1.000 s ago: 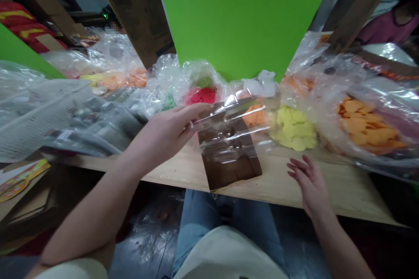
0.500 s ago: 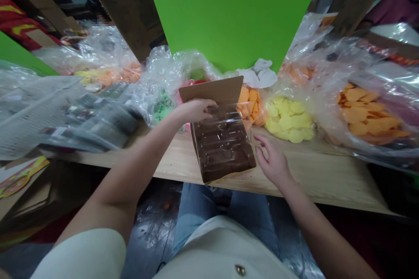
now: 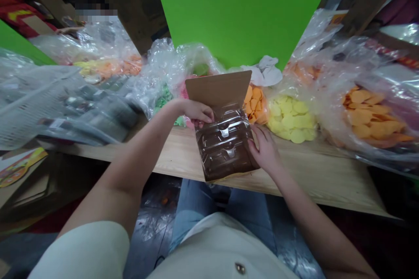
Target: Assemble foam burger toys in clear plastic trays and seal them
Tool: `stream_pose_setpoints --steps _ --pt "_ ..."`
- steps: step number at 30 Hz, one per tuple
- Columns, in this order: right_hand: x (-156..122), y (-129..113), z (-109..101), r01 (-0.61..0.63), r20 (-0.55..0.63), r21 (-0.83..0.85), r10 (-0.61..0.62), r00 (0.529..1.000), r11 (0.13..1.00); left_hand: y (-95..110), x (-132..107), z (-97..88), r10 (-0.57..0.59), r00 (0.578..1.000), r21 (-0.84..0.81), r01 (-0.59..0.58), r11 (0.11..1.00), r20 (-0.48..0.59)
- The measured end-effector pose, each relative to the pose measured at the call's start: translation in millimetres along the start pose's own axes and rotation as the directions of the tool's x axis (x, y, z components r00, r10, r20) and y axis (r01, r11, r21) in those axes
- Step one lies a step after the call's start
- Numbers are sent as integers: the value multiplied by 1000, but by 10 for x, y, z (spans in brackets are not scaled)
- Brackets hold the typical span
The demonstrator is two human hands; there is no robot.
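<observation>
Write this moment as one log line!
clear molded plastic tray: in open brown cardboard box | left hand: box's left side | right hand: box's right side

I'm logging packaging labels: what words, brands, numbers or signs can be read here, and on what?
None can be read.
Open box and clear tray: no lettering shows.
Grey packets: pale patch, too blurred to read.
Bright card: any print too small.
Tall cardboard: dark marks, too blurred.
Red packs: yellow marks, illegible.
</observation>
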State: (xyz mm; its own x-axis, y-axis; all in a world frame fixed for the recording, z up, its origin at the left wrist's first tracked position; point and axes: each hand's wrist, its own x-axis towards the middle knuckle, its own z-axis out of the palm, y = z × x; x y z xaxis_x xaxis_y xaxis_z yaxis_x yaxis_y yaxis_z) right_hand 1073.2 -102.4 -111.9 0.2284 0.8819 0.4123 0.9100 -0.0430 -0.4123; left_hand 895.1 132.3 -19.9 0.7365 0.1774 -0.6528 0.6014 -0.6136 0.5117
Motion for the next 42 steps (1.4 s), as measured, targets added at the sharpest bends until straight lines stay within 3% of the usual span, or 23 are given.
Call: stream_pose_setpoints --steps 2,4,7,11,13,15,17,19,20,21,23,25,27,29,31,34,36,39,42 --pt "76 -13 -38 9 -22 -19 -10 1000 1000 13 -14 -28 -17 998 104 23 994 -61" --pt "106 -30 -29 22 -14 -55 -23 1000 998 66 35 52 -52 978 253 104 962 -204" --pt "64 -65 67 59 60 -167 -50 997 984 170 186 298 -26 892 353 205 913 -452" --pt "-89 -107 223 116 145 -319 -73 987 940 236 386 615 36 779 360 248 899 -626" --pt "-158 -124 255 168 211 -352 -97 973 921 235 477 751 144 716 392 193 900 -683" --pt "-182 -155 242 200 250 -373 -109 962 906 237 546 895 285 643 420 63 906 -711" --pt "-130 -217 203 198 248 -373 -108 963 906 265 545 1067 329 518 356 -51 933 -790" --pt "1 -311 183 189 246 -337 -108 963 922 323 438 1284 212 369 195 -84 977 -905" --pt "86 -363 197 189 256 -309 -110 960 932 359 353 1412 146 329 123 -89 988 -933" --pt "176 -410 233 197 281 -278 -116 953 940 396 258 1549 88 323 65 -81 995 -942" --pt "337 -477 369 233 376 -225 -136 917 946 460 94 1818 97 508 70 -72 995 -856" --pt "433 -488 565 264 515 -200 -128 848 944 498 30 2020 37 640 69 25 997 -768" --pt "456 -451 768 271 628 -218 -77 774 938 509 75 2112 -19 721 89 111 990 -693" --pt "440 -395 920 271 681 -263 -20 732 926 507 163 2125 -24 796 119 120 986 -605" --pt "440 -353 981 280 713 -283 5 701 917 508 214 2143 -7 819 153 115 982 -573" --pt "502 -331 852 292 751 -245 -10 660 924 520 164 2291 54 756 237 136 962 -653" --pt "519 -314 640 302 720 -200 -69 691 932 513 87 2423 94 745 264 113 958 -661" --pt "362 -249 298 348 673 -131 -174 718 928 482 20 2490 66 790 240 104 965 -610" --pt "9 -169 148 368 731 -155 -144 667 917 476 48 2353 50 854 263 104 959 -518"
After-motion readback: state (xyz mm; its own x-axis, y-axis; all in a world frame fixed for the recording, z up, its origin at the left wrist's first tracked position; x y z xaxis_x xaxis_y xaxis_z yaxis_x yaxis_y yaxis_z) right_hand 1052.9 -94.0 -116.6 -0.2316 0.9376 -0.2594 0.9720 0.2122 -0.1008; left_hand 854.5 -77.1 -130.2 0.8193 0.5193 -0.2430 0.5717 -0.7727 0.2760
